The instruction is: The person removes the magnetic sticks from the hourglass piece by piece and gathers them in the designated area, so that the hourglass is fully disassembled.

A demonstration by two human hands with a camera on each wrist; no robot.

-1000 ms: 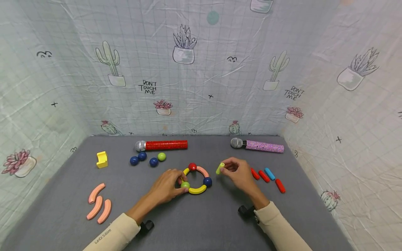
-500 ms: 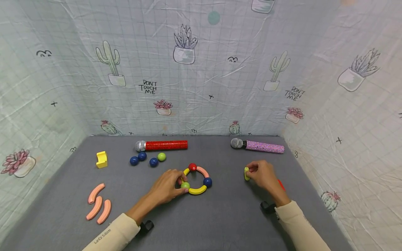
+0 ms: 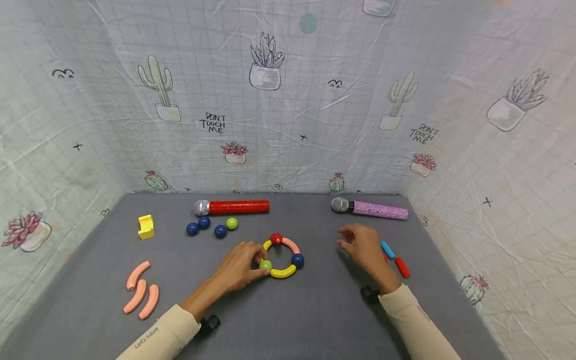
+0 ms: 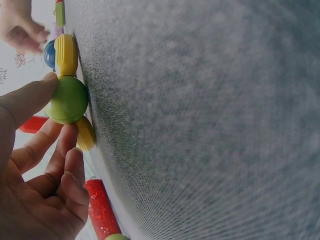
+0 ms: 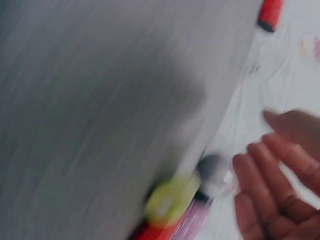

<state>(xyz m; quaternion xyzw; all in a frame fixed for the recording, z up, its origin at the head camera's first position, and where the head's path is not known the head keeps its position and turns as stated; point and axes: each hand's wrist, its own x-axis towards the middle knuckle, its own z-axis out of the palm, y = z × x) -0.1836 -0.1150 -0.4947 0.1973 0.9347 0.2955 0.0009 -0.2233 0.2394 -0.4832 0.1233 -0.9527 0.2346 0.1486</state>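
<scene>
A ring of balls and curved sticks lies on the grey table. It joins a red ball, a pink curved stick, a dark blue ball, yellow curved sticks and a green ball. My left hand pinches the green ball between thumb and fingers; the left wrist view shows the same grip on the green ball. Over the table to the right, my right hand holds nothing, its fingers loosely bent. A blurred yellow-green stick shows beside a red one in the right wrist view.
Red sticks and a blue stick lie at the right. Red and purple microphones lie at the back. Loose blue balls, a green ball, pink curved sticks and a yellow block stand left.
My right hand carried the yellow-green stick to the right, let go of it by the red sticks, and has moved slightly back left. My left hand stays on the green ball.
</scene>
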